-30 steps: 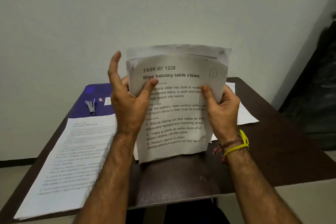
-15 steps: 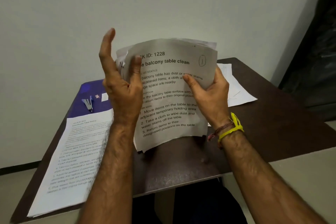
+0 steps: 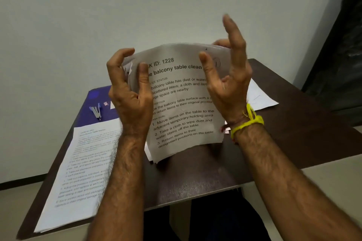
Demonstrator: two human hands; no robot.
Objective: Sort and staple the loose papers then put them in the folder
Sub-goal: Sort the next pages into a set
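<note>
Your left hand pinched the left margin of the bundle of loose papers, thumb on the front sheet and fingers curled behind. Your right hand was spread, fingers raised, its palm against the bundle's right margin; whether it gripped, I cannot tell. The bundle stood on its lower edge near the middle of the surface, so you were likely squaring the sheets before stapling. Next you needed the stapler, lying on the blue folder at the far left corner. A second stack filled the left edge; more sheets lay behind your right wrist. The near right part offered room.
</note>
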